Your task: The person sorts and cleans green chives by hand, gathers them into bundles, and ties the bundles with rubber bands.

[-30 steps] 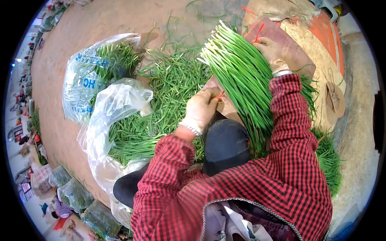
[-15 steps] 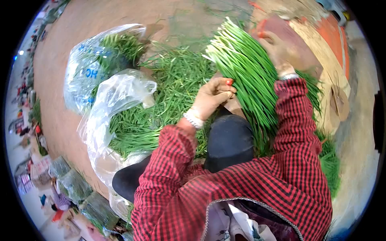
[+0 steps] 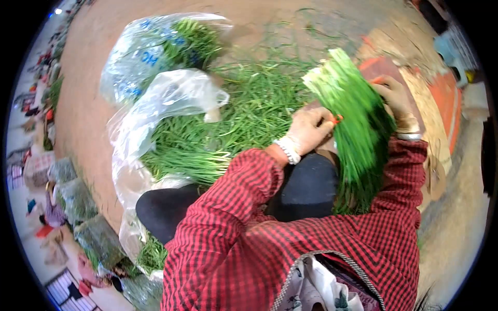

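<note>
A thick bundle of long green stalks (image 3: 358, 124), pale ends at the top, lies over my right knee and is blurred by motion. At its left edge my left hand (image 3: 313, 127) pinches one end of a red tie (image 3: 338, 118). My right hand (image 3: 397, 98), on the bundle's right side, has its fingers closed on another red piece of the tie (image 3: 381, 80). Part of my right hand's fingers is hidden behind the stalks. Loose green stalks (image 3: 259, 103) are heaped on the ground left of the bundle.
Clear plastic bags (image 3: 171, 96) with greens lie at the left. A reddish board (image 3: 415, 111) and a tan sheet (image 3: 433, 129) are at the right. Wrapped bales (image 3: 98, 238) and people stand or sit at the far left.
The view has shifted, and the bundle is now blurred and more upright. Both hands have moved right and down in the image along with it, still at its two sides.
</note>
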{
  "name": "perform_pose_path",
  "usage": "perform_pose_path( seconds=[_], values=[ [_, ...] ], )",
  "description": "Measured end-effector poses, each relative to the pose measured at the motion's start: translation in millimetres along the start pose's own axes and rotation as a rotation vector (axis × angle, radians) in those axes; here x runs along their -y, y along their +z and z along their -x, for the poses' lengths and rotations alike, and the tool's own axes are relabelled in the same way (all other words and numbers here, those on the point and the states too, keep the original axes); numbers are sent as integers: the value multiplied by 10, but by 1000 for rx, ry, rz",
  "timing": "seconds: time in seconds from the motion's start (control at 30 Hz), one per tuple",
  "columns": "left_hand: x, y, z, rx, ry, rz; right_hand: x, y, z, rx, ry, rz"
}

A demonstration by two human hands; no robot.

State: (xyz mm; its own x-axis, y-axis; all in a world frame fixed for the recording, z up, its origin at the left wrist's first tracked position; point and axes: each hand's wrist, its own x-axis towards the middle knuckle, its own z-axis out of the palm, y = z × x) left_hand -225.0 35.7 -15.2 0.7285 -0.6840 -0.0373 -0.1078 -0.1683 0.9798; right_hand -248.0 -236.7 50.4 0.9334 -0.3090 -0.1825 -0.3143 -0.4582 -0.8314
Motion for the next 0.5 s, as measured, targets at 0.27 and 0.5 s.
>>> perform_pose_path(
  seconds=[0.27,0.5],
  values=[
    [-336,66,225,-92,-125,169,33,1081,391,-594,-310,603],
    [-342,-9,312,-145,-264,479,234,1357,745,-485,-473,301]
  ],
)
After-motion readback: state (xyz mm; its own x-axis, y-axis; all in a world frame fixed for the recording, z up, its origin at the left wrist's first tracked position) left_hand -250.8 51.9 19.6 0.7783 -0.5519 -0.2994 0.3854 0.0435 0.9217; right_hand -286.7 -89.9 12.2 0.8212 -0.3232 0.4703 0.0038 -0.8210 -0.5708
